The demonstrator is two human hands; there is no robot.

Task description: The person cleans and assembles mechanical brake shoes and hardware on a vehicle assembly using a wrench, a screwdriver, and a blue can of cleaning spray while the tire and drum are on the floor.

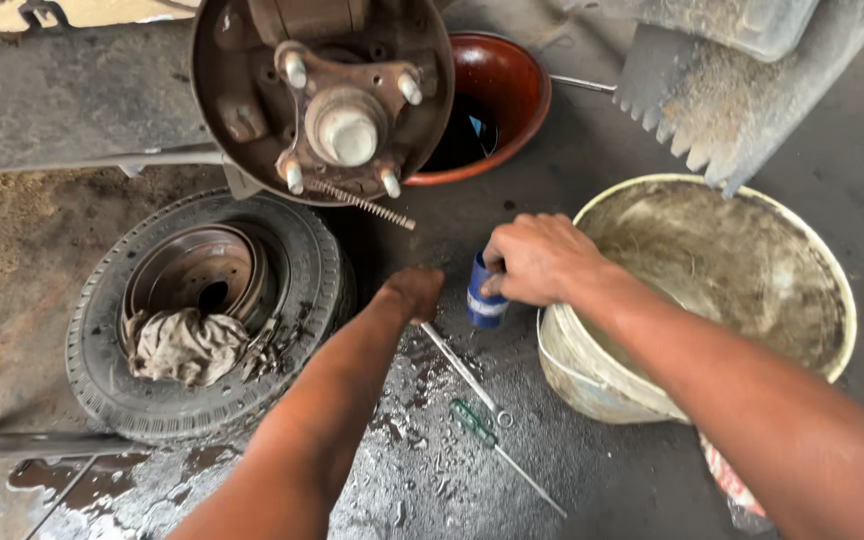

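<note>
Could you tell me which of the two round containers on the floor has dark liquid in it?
The reddish-brown bowl behind the wheel hub holds dark liquid. The larger cream bucket beside the right hand shows only a grimy inside.

Both forearms are bare right up to the bottom edge of the frame, with no sleeve, glove, watch or ring in sight. The left hand (414, 290) looks smeared with dark grime, perhaps grease, though foreshortening hides its fingers. The right hand (540, 260) shows its knuckles and back, dusty and unadorned
</note>
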